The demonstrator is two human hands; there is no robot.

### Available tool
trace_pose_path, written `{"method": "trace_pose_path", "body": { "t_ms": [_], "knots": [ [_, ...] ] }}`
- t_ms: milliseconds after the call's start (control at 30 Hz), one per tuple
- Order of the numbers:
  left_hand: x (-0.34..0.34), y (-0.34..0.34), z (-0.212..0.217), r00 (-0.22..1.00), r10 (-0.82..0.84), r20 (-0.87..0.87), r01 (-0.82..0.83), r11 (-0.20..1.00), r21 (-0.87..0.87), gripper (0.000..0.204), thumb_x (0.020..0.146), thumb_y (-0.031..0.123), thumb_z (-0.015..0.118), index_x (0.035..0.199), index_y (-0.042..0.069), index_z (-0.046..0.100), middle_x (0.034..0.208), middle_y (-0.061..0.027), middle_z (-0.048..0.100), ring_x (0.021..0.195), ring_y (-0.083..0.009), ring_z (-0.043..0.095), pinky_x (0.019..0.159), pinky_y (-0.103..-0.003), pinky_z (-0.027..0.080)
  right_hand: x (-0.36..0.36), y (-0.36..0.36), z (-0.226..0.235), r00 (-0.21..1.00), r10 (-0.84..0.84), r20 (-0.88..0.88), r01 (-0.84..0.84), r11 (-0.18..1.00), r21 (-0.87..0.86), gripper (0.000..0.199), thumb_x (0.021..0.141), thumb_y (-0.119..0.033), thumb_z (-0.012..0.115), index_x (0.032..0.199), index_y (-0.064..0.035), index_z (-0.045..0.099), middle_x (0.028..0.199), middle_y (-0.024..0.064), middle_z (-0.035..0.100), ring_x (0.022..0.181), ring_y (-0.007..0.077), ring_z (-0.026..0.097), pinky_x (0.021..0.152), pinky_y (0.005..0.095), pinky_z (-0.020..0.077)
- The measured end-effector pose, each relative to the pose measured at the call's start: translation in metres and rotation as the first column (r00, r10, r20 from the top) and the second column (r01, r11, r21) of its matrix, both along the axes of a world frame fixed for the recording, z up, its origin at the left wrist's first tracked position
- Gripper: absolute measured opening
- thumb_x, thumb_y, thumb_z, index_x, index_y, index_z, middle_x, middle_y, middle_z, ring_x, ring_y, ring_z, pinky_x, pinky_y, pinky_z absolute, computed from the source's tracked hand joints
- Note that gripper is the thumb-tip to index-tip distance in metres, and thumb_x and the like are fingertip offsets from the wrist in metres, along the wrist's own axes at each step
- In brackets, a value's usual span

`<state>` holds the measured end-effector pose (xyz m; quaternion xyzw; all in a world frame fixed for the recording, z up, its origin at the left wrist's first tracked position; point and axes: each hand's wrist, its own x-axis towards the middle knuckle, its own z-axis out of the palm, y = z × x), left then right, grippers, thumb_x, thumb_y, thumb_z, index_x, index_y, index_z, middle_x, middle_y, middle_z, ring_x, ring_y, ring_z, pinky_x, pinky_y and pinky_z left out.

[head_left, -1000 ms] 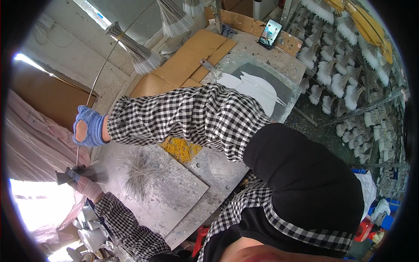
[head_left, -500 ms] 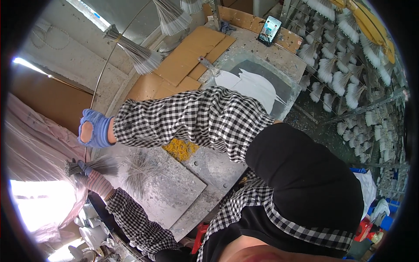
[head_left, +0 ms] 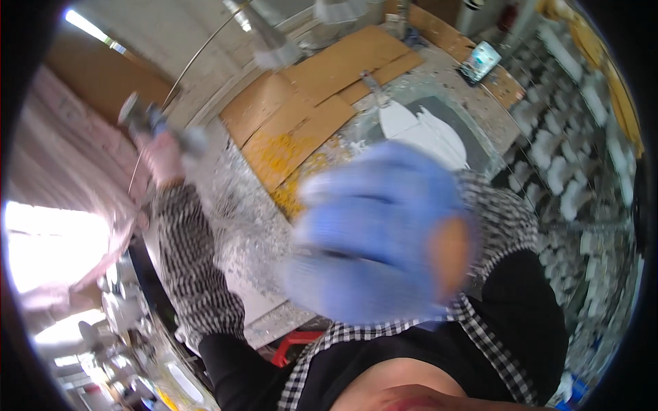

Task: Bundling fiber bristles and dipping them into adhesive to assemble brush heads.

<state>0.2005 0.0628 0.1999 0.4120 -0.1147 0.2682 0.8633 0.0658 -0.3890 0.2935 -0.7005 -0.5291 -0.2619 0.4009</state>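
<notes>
A blurred grey tuft of fibres (head_left: 147, 122) sits pinched in the left hand (head_left: 164, 156), raised above the speckled grey surface (head_left: 253, 226). The blue-gloved right hand (head_left: 377, 240) hangs close under the camera, fingers loosely curled, seemingly empty.

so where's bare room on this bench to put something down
Freest is the cardboard sheets, between the yellow crumbs and the phone. The white plaster fills the grey slab. The right hand blocks the near bench.

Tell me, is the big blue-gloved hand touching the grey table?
Cannot tell. In the head view the blurred blue-gloved right hand hides the grey worktable behind it.
</notes>
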Motion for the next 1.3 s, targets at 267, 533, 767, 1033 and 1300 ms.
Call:
{"method": "trace_pose_path", "body": {
  "t_ms": [267,533,767,1033,1300],
  "knots": [
    [0.066,-0.102,0.037,0.613,0.733,0.296,-0.554,0.131,0.822,0.045,0.094,0.029,0.067,0.123,-0.002,0.052,0.114,-0.0185,0.067,0.104,-0.0303,0.063,0.091,-0.037,0.048,-0.033,-0.035,0.05,0.96,-0.104,-0.259,0.079,0.991,-0.106,0.02,0.084,-0.037,0.065,0.081,-0.0177,0.066,0.084,0.0018,0.062,0.075,0.016,0.058,0.069,0.0337,0.0462],
    [0.101,-0.117,0.032,0.62,0.659,0.425,-0.653,0.133,0.746,0.045,0.1,0.022,0.058,0.136,-0.003,0.046,0.128,-0.0225,0.061,0.116,-0.0304,0.059,0.098,-0.034,0.045,-0.053,-0.034,0.047,0.917,-0.277,-0.286,0.279,0.96,-0.036,0.03,0.084,-0.041,0.066,0.076,-0.0127,0.071,0.085,0.0068,0.068,0.069,0.0154,0.059,0.063,0.0323,0.0465],
    [0.091,-0.114,0.034,0.694,0.588,0.416,-0.637,0.23,0.736,0.039,0.099,0.019,0.058,0.133,0.002,0.05,0.12,-0.0171,0.064,0.11,-0.0266,0.06,0.094,-0.032,0.046,0.063,-0.008,0.006,0.989,-0.106,0.101,0.11,0.993,-0.035,0.018,0.086,-0.014,0.069,0.103,-0.0059,0.066,0.091,0.0076,0.069,0.08,0.0195,0.067,0.071,0.0353,0.0526],
    [0.061,-0.112,0.041,0.708,0.591,0.386,-0.561,0.138,0.816,0.051,0.095,0.017,0.066,0.138,0.002,0.042,0.128,-0.0157,0.059,0.114,-0.0249,0.059,0.095,-0.034,0.048,0.265,0.128,-0.018,0.704,-0.667,-0.245,0.612,0.744,-0.269,0.076,0.088,-0.037,0.065,0.15,-0.006,0.035,0.127,0.0204,0.062,0.117,0.0365,0.061,0.098,0.0469,0.0493],
    [-0.053,-0.14,0.008,0.729,0.623,0.285,-0.532,0.252,0.809,0.055,0.096,0.013,0.066,0.143,0.003,0.04,0.135,-0.0131,0.054,0.116,-0.0243,0.055,0.097,-0.036,0.047,0.304,0.158,-0.02,0.65,-0.644,-0.403,0.571,0.764,-0.3,0.059,0.094,-0.04,0.058,0.141,-0.008,0.045,0.13,0.0229,0.061,0.119,0.0395,0.059,0.097,0.0492,0.0495]
  ]
}}
